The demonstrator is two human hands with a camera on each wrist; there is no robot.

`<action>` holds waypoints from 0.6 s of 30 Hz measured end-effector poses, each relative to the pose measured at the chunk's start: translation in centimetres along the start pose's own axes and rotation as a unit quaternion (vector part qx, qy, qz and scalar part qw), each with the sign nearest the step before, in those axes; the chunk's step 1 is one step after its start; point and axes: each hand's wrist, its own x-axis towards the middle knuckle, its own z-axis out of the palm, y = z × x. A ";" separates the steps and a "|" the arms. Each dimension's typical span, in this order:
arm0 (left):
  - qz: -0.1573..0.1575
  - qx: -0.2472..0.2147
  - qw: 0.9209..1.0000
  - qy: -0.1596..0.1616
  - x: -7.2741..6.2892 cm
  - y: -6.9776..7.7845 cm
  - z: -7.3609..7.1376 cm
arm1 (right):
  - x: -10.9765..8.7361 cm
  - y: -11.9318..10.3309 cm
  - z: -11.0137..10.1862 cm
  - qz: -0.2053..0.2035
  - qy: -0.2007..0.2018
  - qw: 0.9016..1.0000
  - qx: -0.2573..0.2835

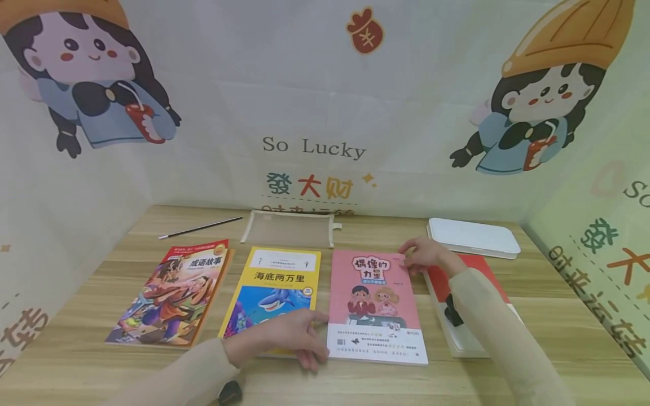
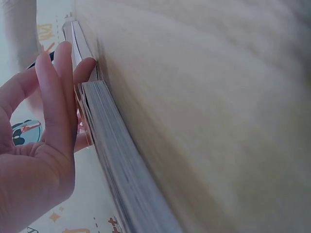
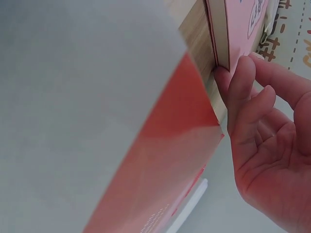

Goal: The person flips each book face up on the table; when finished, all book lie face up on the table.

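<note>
Wood-grain tabletop (image 1: 376,386): pink book (image 1: 377,307) corner between fingers of right hand (image 1: 430,254), relaxed fingers of left hand (image 1: 290,337) alongside.

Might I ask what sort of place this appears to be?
Probably a makeshift study corner, judging by the pink book, the pencil and the printed backdrop behind the wood-grain table.

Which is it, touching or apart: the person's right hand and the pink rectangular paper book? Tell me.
Touching. The right wrist view shows the right hand with its fingers against a corner of the pink rectangular paper book.
</note>
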 end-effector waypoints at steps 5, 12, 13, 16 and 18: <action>-0.002 -0.010 1.000 -0.006 -0.1 0.0 0.0 | 0.1 0.0 0.0 0.004 0.001 1.000 0.003; -0.002 -0.013 1.000 -0.009 -0.2 0.1 0.0 | 0.4 0.1 0.0 -0.006 -0.002 1.000 0.005; -0.002 -0.012 1.000 -0.010 -0.2 0.1 0.0 | 0.4 0.2 0.0 -0.006 -0.001 1.000 0.005; -0.002 -0.014 1.000 -0.013 -0.2 0.1 0.0 | 0.4 0.1 0.0 -0.002 0.001 1.000 0.004; -0.001 -0.019 1.000 -0.017 -0.2 0.1 0.0 | 0.3 0.1 0.0 0.000 0.002 1.000 0.004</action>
